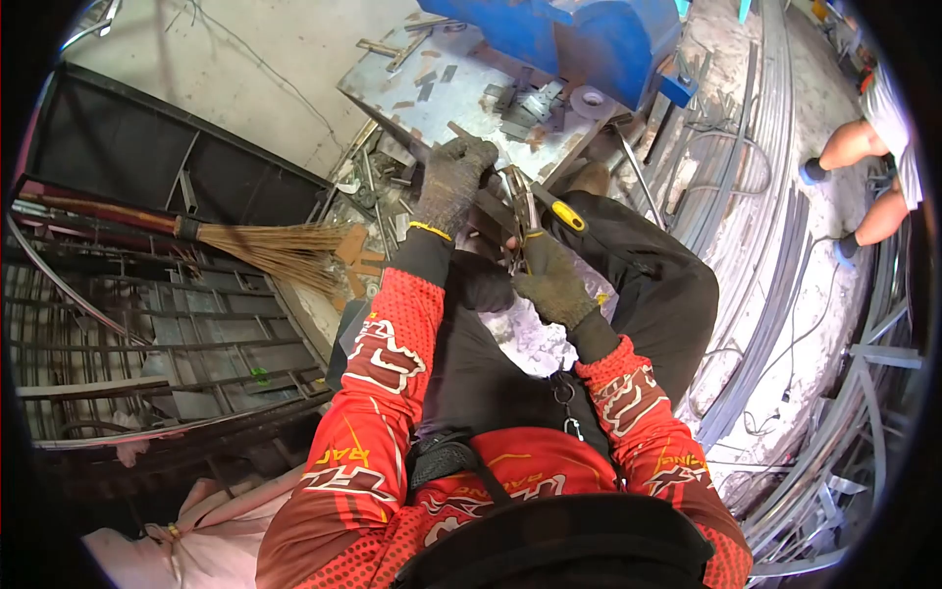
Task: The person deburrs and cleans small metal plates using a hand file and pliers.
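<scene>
My left hand (454, 182), in a grey work glove, has its fingers curled at the near edge of the metal-topped table (392, 83); whatever lies inside them is hidden. To its right my right hand (554, 285), also gloved, is wrapped round the handles of metal locking pliers (523, 206), whose jaws point up toward the table. Just beside the pliers is a tool with a black and yellow handle (568, 216). Small flat metal pieces (535, 106) and a round disc (593, 102) lie on the table.
A blue machine (608, 39) stands on the table. At left are a straw broom (275, 253) and black metal frames (108, 147). Long metal strips (756, 294) cover the floor at right, where another person's legs (852, 145) show.
</scene>
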Action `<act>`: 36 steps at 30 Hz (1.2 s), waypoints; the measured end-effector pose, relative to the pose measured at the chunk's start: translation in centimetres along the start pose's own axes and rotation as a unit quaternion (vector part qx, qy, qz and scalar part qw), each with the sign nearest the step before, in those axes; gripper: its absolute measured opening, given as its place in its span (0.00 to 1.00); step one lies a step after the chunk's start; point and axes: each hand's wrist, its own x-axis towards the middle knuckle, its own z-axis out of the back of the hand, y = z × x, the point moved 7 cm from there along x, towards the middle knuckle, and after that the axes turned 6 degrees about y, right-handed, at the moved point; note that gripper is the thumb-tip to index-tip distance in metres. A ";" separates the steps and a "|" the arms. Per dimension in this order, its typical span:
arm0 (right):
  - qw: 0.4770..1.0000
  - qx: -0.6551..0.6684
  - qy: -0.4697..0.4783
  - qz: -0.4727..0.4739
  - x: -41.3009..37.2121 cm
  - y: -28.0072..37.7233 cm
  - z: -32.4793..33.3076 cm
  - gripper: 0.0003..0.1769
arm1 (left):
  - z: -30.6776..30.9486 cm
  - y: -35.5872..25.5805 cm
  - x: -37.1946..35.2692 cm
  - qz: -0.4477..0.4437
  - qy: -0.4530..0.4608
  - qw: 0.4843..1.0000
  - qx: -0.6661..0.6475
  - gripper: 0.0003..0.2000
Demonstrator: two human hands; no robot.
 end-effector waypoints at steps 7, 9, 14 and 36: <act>0.997 -0.071 -0.011 0.022 -0.2 -0.3 0.0 0.33 | -0.2 0.3 -0.5 -0.023 -0.011 0.997 0.069 0.10; 0.998 -0.054 -0.016 0.018 -0.3 -0.3 0.1 0.33 | -0.3 -0.1 -0.5 -0.022 -0.004 0.997 0.076 0.10; 1.000 -0.015 -0.021 0.018 -0.2 -0.5 0.1 0.33 | -0.6 0.5 -0.4 0.022 -0.008 0.999 0.028 0.10; 0.995 -0.070 -0.066 0.021 -0.4 0.1 0.5 0.35 | -1.3 1.8 -1.4 0.055 -0.036 0.995 -0.069 0.08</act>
